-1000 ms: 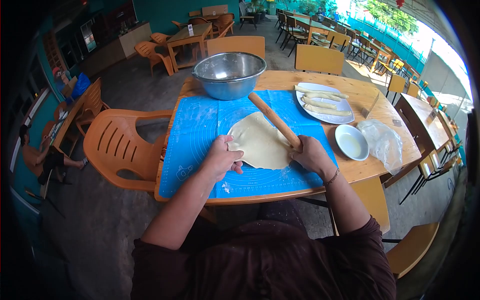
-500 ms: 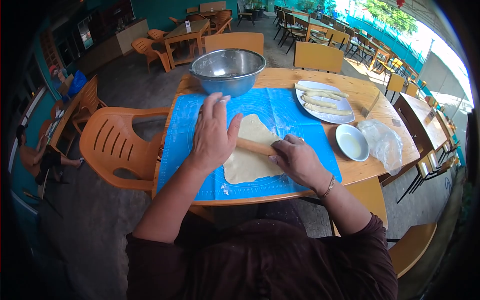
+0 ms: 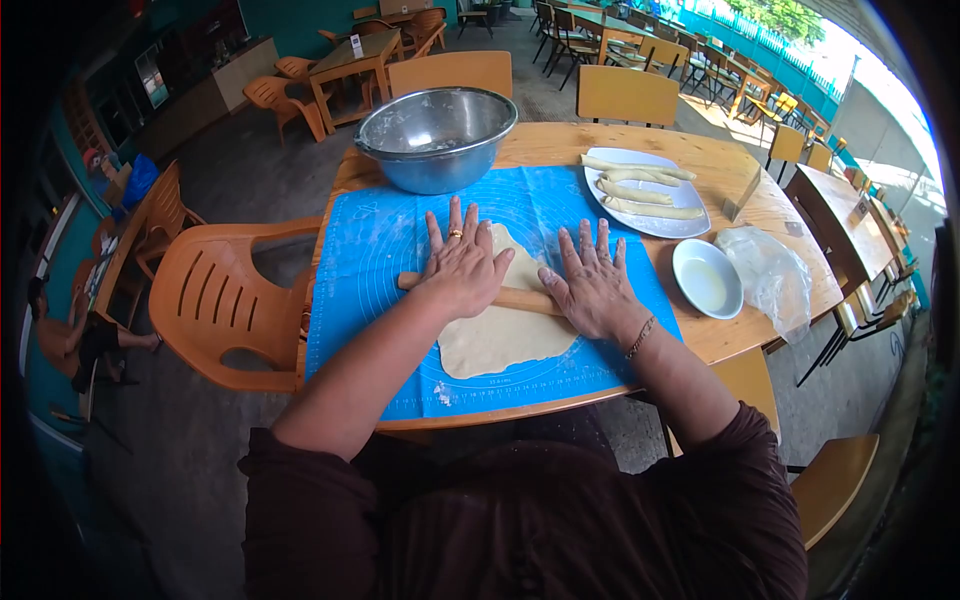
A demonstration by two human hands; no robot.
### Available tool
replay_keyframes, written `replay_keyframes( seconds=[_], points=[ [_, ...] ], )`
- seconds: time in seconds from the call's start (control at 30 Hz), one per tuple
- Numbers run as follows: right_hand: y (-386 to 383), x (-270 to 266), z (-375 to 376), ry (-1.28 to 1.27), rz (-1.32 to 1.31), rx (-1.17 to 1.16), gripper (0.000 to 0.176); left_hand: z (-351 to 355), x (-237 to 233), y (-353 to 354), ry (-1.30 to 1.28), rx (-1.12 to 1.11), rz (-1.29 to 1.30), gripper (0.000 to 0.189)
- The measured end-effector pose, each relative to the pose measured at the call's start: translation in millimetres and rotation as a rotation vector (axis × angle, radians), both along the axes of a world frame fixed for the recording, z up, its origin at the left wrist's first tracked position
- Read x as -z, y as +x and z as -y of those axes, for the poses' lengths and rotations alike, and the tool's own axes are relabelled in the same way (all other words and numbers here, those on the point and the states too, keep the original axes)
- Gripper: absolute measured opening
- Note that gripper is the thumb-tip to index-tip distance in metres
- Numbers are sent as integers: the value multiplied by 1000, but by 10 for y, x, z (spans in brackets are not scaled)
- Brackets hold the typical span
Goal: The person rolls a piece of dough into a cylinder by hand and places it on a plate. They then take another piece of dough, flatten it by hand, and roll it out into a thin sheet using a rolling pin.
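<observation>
The person's left hand (image 3: 462, 265) and right hand (image 3: 596, 292) lie flat, fingers spread — the palms press on a rolling pin (image 3: 528, 301) rather than gripping around it. The pin lies across a sheet of dough (image 3: 505, 345) on a blue mat (image 3: 355, 320). Beyond stands a metal bowl (image 3: 437, 174); to the right, a plate (image 3: 662, 229) holds dough rolls (image 3: 652, 211), near a small bowl (image 3: 689, 266) touching or just beside a plastic bag (image 3: 770, 285).
</observation>
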State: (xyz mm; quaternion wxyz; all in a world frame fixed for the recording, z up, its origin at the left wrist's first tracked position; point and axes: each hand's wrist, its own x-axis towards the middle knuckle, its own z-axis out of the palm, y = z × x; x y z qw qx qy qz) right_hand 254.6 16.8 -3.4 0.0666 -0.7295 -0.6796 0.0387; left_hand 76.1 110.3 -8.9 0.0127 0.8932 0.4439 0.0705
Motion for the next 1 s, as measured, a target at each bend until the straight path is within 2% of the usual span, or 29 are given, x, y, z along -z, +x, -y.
replay_keyframes(
  seconds=[0.23,0.3,0.5,0.6,0.67,0.73,0.83,1.0],
  points=[
    [163,46,-400,-29,4,127,83,-356,-68,236,-24,-124,86,60],
    [157,39,-386,17,67,95,84,-321,-73,226,-69,-110,67,62],
    [-104,110,167,176,136,-51,83,217,-150,-157,-186,-23,-15,69],
    [-194,96,406,174,-16,-155,83,407,-174,-390,-282,65,-49,70],
    [-259,79,568,184,3,-189,83,535,-122,-527,-309,119,-37,70],
    [-321,73,736,238,43,-248,81,735,-26,-660,-103,224,84,76],
    [-379,88,960,238,15,-318,79,1062,10,-839,23,284,90,76],
    [-389,0,1197,202,-18,-392,74,1387,39,-1000,64,285,131,68]
  ],
)
